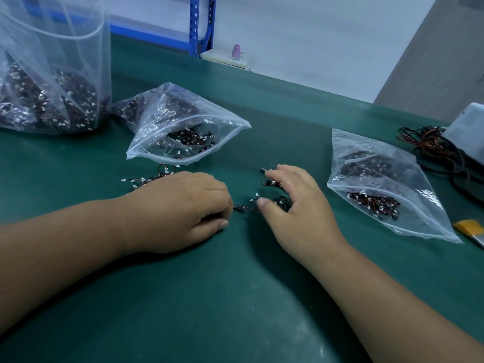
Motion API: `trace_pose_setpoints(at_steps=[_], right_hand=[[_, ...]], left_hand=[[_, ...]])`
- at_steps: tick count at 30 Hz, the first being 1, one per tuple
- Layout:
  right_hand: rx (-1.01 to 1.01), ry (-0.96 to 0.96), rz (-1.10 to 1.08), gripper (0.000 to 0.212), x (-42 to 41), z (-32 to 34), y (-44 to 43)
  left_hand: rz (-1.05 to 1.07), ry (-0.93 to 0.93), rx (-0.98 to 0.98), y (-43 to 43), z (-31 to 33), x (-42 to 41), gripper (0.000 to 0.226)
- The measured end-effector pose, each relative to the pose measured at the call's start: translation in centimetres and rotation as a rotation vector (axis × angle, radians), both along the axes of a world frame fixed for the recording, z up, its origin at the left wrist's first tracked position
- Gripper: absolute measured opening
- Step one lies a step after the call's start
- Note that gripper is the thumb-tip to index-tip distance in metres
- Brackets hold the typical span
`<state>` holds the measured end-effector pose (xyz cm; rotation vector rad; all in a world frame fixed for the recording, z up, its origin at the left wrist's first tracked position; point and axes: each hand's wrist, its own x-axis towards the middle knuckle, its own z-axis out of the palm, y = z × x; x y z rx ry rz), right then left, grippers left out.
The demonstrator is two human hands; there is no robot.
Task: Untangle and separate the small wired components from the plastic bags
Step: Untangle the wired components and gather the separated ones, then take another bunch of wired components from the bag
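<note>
Small black wired components with white plugs lie loose on the green mat between my hands (272, 203). My left hand (180, 208) has its fingers curled and pinches one component (239, 207) at its right side. A tangled clump of components (146, 179) lies behind that hand. My right hand (290, 203) hovers over the loose components with fingers spread and bent, thumb tip touching one. An open clear bag (180, 132) of components lies behind the left hand. A second open bag (379, 184) lies to the right.
A large standing plastic bag (52, 74) full of components is at the back left. Black and red cables (440, 150) and a white device (468, 127) sit at the right edge, with a yellow-tipped item (471, 229) near them. The mat's far edge runs diagonally behind.
</note>
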<state>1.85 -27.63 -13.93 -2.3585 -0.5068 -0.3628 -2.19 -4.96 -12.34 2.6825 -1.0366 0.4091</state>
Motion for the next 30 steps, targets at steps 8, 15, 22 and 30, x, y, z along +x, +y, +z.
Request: trace_pose_setpoints(at_steps=[8, 15, 22, 30], right_hand=[[-0.437, 0.269, -0.107, 0.101, 2.2, -0.1, 0.9], [-0.503, 0.274, -0.174, 0.101, 2.5, -0.6, 1.3], [-0.520, 0.282, -0.217, 0.098, 5.1, -0.3, 1.9], [-0.550, 0.202, -0.017, 0.047, 7.1, -0.1, 1.9]], left_hand=[[0.022, 0.024, 0.008, -0.1, 0.1, 0.0, 0.007], [0.031, 0.029, 0.011, -0.3, 0.2, -0.2, 0.008], [0.044, 0.054, 0.009, -0.3, 0.3, -0.2, 0.009], [0.030, 0.035, 0.005, -0.3, 0.2, -0.1, 0.009]])
